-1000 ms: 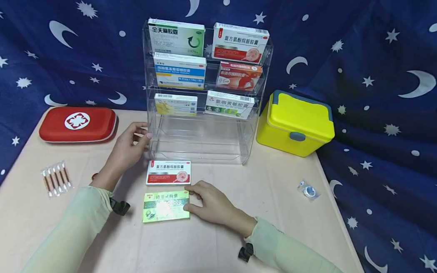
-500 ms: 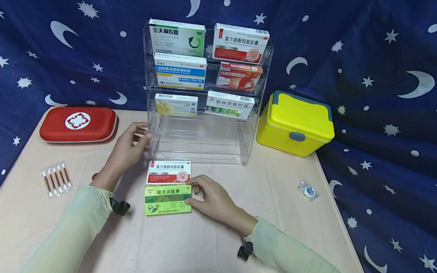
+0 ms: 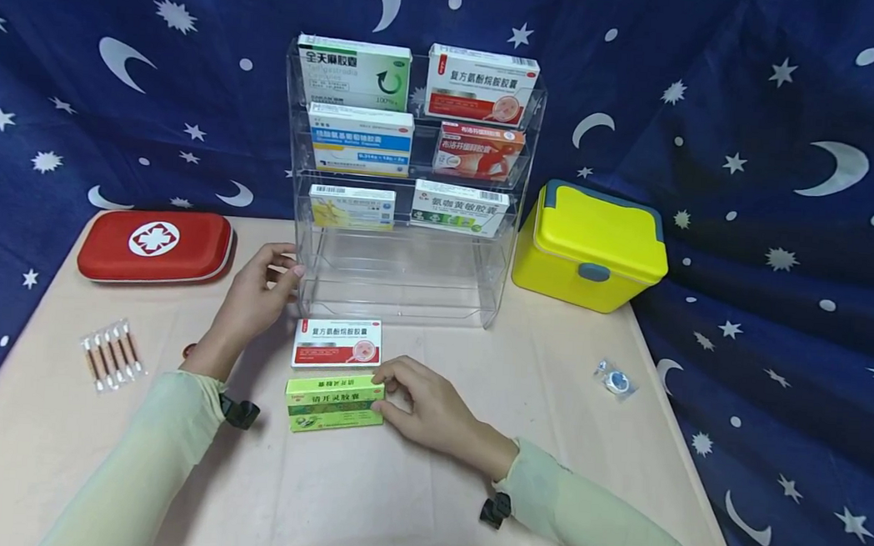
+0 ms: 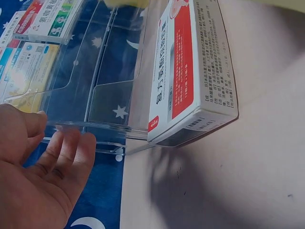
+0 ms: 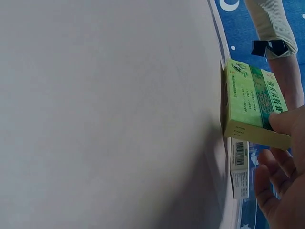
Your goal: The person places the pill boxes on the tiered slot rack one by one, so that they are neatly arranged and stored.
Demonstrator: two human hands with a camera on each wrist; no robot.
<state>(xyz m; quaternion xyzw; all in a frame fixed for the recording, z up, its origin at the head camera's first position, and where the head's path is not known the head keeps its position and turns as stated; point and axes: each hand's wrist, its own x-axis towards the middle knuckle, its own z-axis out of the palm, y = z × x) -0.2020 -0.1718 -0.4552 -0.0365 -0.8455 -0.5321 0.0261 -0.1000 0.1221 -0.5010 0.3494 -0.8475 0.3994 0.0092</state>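
Observation:
My right hand point(image 3: 429, 402) pinches the right end of a green-and-yellow medicine box point(image 3: 334, 404) between thumb and fingers. In the head view this box stands tilted up, its top face showing. The right wrist view shows the thumb point(image 5: 282, 121) on the printed face of the box. Just behind it, a white-and-red medicine box point(image 3: 337, 344) lies before the clear acrylic display rack point(image 3: 397, 312). My left hand point(image 3: 259, 291) rests at the rack's left side, loosely bent fingertips point(image 4: 86, 143) right at the side wall.
Medicine boxes, among them a red one point(image 3: 479, 152), fill the rack's three upper tiers. To the left are a red first-aid case point(image 3: 183, 249) and a packet of swabs point(image 3: 112, 357). A yellow box point(image 3: 596, 245) and a small plastic packet point(image 3: 616, 380) are at right.
The green-and-yellow box has gone from lying nearly flat to tilted up in my right hand, rising against the white-and-red box midway and then easing back. My left hand stays at the rack.

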